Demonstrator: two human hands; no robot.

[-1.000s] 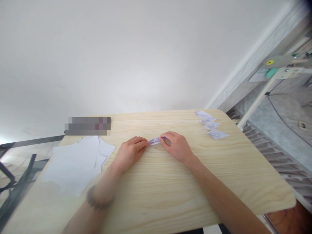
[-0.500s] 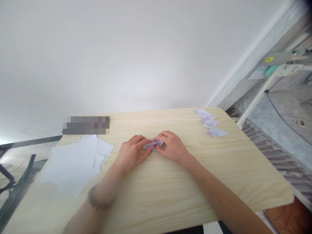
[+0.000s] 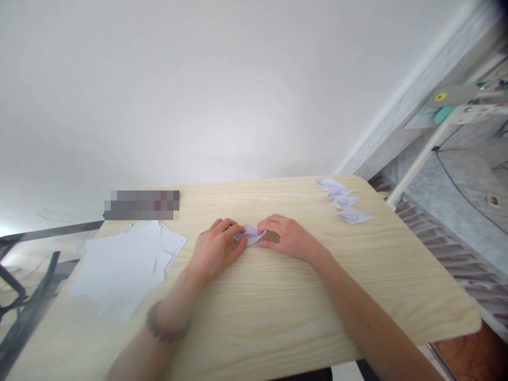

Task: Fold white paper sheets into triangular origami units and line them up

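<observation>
A small folded piece of white paper [image 3: 251, 235] is held just above the middle of the wooden table [image 3: 254, 312]. My left hand [image 3: 219, 244] pinches its left end between thumb and fingers. At the other end, my right hand [image 3: 286, 238] grips the right edge the same way, thumb below and fingers above. The paper's centre shows between the fingertips, with creases and a raised edge on the right. Its exact folded shape is partly hidden by my fingers. A dark beaded bracelet [image 3: 169, 321] circles my left wrist.
Several folded paper pieces [image 3: 354, 215] lie in an overlapping row at the back right. Loose white sheets [image 3: 119, 264] are spread on the left. Behind them is a pixelated dark object [image 3: 141, 205]. A white wall [image 3: 238, 95] rises behind the table.
My right hand has shifted slightly right, its fingers now straighter on the paper's edge. More of the paper's middle shows, spread wider. My left hand stays almost in place.
</observation>
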